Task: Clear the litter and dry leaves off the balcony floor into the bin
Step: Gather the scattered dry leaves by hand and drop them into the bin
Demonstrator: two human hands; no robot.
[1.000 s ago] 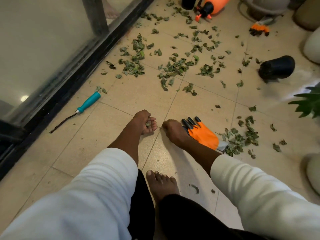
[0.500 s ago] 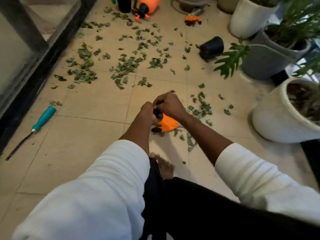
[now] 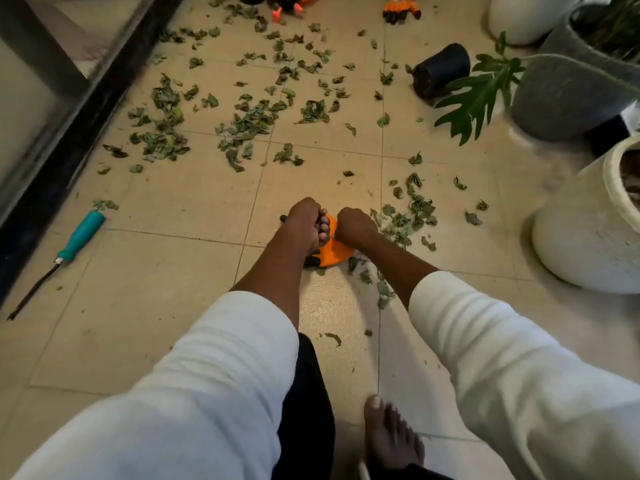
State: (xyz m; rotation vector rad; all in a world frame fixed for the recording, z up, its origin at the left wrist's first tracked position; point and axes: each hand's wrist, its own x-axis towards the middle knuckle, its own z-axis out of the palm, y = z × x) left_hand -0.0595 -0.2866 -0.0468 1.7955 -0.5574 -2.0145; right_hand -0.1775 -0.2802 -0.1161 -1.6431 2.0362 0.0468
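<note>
1. Both hands clamp the orange glove point(image 3: 333, 252): left hand point(image 3: 306, 225) and right hand point(image 3: 353, 225) curl round its cuff
2. Dry leaves point(image 3: 249, 123) lie scattered far across the floor; no bin shows
3. Risk: tugging may scatter the near-right leaf pile point(image 3: 408, 220)
4. Open tile left; white pot point(image 3: 588, 237) crowds the right

A teal-handled screwdriver point(image 3: 81, 232) lies at left by the dark door frame point(image 3: 74, 123); a black pot point(image 3: 440, 75) lies toppled upper right, near white planters point(image 3: 585, 244).
</note>
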